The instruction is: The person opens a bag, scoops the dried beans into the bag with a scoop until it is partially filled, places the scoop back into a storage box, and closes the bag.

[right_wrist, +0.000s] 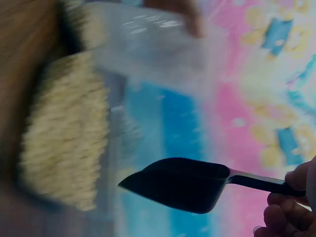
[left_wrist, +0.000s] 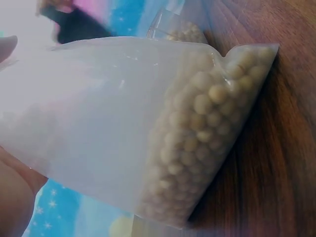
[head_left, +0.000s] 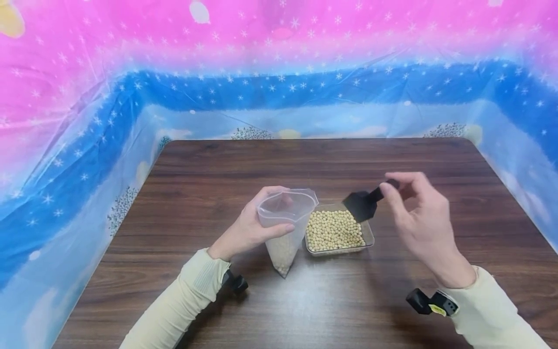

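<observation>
My left hand point(head_left: 257, 225) grips a clear plastic bag point(head_left: 285, 232) near its top, thumb in front and fingers behind, with the mouth spread wide. Soybeans point(left_wrist: 202, 118) fill the bag's lower part, and its bottom comes down to the table. A black scoop point(head_left: 362, 206) is pinched by its handle in my right hand point(head_left: 425, 223). In the head view its blade overlaps the right side of a clear plastic container point(head_left: 370, 237) of soybeans point(head_left: 333, 230). From the right wrist view, the scoop point(right_wrist: 182, 185) appears raised off the beans, with none visible in it.
The container stands just right of the bag on a dark wood-grain table point(head_left: 209, 165). A pink and blue patterned cloth point(head_left: 279, 87) hangs around the table's back and sides. Small black wrist cameras point(head_left: 420, 301) are strapped to both forearms.
</observation>
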The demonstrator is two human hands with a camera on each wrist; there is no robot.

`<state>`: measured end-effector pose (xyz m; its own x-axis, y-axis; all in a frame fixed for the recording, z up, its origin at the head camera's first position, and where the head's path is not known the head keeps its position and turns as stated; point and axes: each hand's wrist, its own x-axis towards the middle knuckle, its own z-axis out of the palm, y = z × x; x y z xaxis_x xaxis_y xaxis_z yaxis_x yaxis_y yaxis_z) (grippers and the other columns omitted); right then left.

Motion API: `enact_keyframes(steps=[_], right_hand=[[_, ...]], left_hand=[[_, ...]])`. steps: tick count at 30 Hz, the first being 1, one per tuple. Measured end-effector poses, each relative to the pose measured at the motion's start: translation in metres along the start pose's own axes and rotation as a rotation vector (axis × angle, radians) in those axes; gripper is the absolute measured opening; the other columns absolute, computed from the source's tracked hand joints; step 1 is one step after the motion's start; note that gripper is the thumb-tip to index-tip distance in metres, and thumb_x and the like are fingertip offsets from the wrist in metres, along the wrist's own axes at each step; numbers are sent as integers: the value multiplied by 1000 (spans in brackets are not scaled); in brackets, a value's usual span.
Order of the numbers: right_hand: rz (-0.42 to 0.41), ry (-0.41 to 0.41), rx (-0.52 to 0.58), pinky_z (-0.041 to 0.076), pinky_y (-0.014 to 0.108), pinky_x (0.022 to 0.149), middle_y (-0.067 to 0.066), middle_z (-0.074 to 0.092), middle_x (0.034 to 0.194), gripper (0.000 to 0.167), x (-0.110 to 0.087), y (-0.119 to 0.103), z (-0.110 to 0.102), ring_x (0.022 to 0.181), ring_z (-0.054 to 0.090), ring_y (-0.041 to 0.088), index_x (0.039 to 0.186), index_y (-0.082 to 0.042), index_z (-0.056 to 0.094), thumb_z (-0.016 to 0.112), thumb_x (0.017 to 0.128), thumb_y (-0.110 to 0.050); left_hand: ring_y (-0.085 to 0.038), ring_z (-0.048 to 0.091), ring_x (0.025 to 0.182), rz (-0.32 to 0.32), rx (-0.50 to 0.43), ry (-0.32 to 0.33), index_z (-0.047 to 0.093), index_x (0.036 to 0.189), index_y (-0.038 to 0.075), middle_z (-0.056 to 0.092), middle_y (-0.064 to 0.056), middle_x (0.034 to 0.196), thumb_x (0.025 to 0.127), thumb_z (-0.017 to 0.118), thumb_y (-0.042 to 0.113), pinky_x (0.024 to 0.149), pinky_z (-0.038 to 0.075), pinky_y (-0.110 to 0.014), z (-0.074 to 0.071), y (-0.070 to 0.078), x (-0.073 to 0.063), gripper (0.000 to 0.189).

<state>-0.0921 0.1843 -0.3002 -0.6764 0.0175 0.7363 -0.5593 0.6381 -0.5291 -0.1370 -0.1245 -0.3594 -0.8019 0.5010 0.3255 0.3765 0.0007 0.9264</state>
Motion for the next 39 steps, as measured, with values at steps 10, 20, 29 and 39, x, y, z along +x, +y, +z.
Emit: enact_keyframes(steps=[10,20,29,39], right_hand=[[253,-184,-97,38,17,58,4,61,78,20,-25,43,9,67,51,9,110,-5,63,64,95,-19],[767,-240,248,55,21,68,2,66,82,29,-40,64,11,72,62,5,113,0,52,55,100,-26],[958,-163,546,56,22,67,-4,66,79,26,-62,82,27,68,63,5,108,-7,49,61,97,-27],[1056,-148,763,53,23,69,-2,60,83,21,-59,73,19,75,60,8,111,-2,43,53,101,-18]], left_hand=[[-26,60,110,-13,11,4,47,130,6,59,-12,122,80,74,-8,93,51,-40,1,3,0,58],[-25,58,112,9,16,-2,45,132,10,58,-8,120,78,77,-5,96,48,-43,-2,4,-1,64],[-25,58,111,25,10,-4,43,133,14,56,-8,119,79,78,0,95,49,-44,-4,1,-4,66],[-24,58,109,31,12,-3,43,133,13,56,-7,119,79,79,4,94,49,-45,-5,-1,-5,65]])
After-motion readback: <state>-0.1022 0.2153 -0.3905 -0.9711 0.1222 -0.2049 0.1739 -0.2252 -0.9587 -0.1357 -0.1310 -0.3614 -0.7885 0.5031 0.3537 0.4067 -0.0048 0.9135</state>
